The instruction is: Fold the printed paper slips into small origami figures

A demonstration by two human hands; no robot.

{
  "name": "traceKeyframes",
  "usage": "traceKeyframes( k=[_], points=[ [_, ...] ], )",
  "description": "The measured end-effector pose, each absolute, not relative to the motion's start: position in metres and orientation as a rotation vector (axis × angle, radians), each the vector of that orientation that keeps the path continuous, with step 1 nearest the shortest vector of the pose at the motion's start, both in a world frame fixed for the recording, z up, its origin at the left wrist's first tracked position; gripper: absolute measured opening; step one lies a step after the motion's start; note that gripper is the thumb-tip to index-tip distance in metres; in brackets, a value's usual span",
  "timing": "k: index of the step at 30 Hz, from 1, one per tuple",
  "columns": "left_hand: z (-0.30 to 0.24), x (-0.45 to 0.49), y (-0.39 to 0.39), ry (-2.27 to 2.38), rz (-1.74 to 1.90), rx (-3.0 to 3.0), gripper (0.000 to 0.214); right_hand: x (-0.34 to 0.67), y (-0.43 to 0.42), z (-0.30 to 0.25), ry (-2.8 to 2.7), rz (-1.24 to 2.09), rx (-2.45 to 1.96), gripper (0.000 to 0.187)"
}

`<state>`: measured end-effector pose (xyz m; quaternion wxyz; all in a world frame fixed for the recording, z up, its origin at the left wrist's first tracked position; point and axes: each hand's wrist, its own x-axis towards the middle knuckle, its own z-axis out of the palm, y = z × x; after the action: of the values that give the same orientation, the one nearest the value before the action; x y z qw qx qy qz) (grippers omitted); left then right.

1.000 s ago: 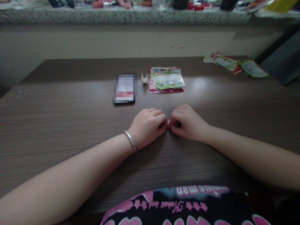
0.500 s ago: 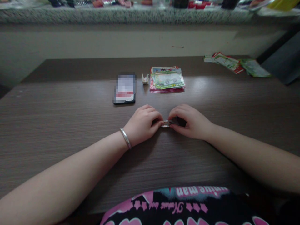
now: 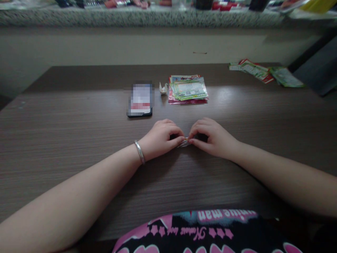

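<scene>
Between my fingertips is a small folded piece of paper or wrapper (image 3: 185, 143), pale with a bit of yellow, low over the brown table (image 3: 79, 130). My left hand (image 3: 164, 137) pinches it from the left, thumb and forefinger closed; a silver bangle (image 3: 139, 152) circles that wrist. From the right, my right hand (image 3: 210, 137) pinches it, also closed. The fingers cover much of the piece, so its full shape is hidden.
Beyond my hands lie a phone (image 3: 140, 100) with a blurred screen, a small folded paper figure (image 3: 163, 89) and a stack of colourful wrappers (image 3: 188, 89). More wrappers (image 3: 255, 70) lie at the far right. A speckled stone ledge (image 3: 158, 17) holds assorted items.
The small folded piece has turned between my fingers and now slants, its lower left edge showing below my left thumb. My hands have barely shifted and still pinch it.
</scene>
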<state>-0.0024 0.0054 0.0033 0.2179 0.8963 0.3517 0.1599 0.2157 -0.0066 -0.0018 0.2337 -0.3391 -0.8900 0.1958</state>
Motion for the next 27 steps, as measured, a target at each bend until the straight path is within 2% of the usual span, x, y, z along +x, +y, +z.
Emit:
traceKeyframes(
  k=[7,20,27],
  points=[
    [0.0013,-0.0017,0.0047,1.021,0.488,2.466,0.015,0.2136,-0.0043,-0.0030,-2.432,0.530,-1.056,0.010],
    [-0.0043,-0.0032,0.0062,0.927,0.592,2.570,0.012,0.2164,-0.0033,-0.0042,-2.600,0.179,-0.909,0.016],
    [-0.0028,-0.0056,0.0028,0.915,0.549,2.739,0.019,0.2206,-0.0008,-0.0027,-2.650,0.210,-0.776,0.016]
  ],
)
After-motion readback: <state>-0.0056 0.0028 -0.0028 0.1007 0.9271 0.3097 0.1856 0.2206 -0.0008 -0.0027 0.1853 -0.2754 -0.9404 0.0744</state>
